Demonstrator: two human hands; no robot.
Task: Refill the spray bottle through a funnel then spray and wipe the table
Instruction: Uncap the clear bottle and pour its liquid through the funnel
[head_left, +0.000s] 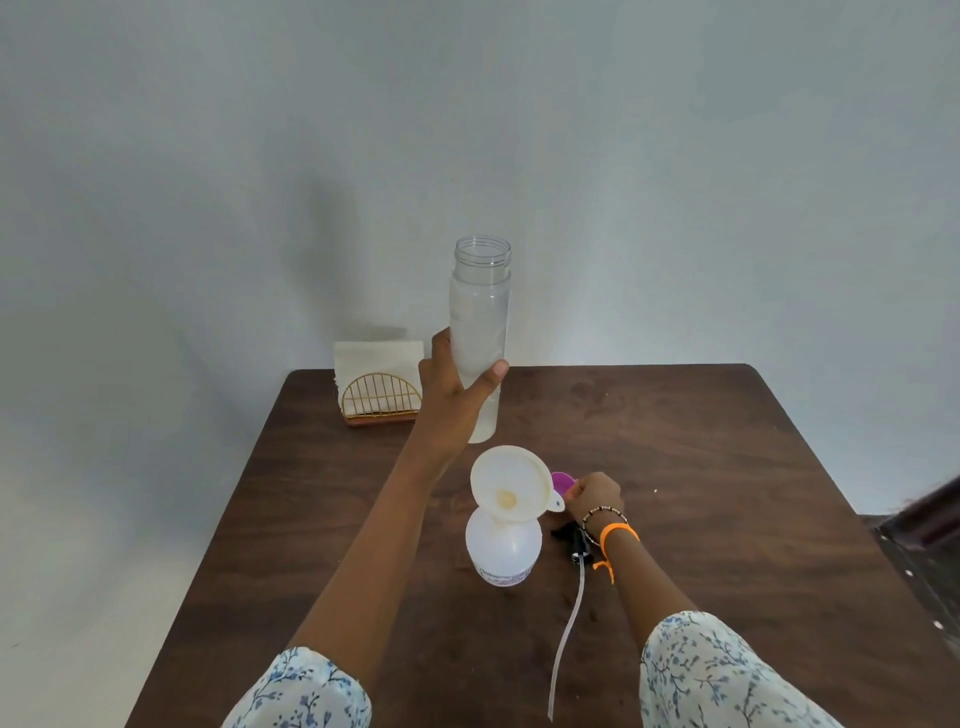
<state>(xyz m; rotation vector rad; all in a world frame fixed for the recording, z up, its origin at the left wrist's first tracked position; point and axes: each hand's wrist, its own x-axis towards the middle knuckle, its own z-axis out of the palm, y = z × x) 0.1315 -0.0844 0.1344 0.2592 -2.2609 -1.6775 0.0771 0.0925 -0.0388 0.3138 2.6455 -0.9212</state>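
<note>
A white spray bottle (503, 551) stands near the middle of the dark wooden table (701, 467) with a white funnel (511, 483) seated in its neck. My left hand (452, 400) grips a tall clear water bottle (479, 312), uncapped and upright, held just behind the funnel. My right hand (595, 496) rests to the right of the funnel, fingers closed on a purple cap (563, 483). The black spray head (574, 540) with its long dip tube (566, 634) lies on the table under my right wrist.
A gold wire napkin holder (379, 400) with white paper napkins (376, 358) stands at the table's far left corner. A pale wall rises behind the table. Dark furniture (930, 514) shows at the right edge.
</note>
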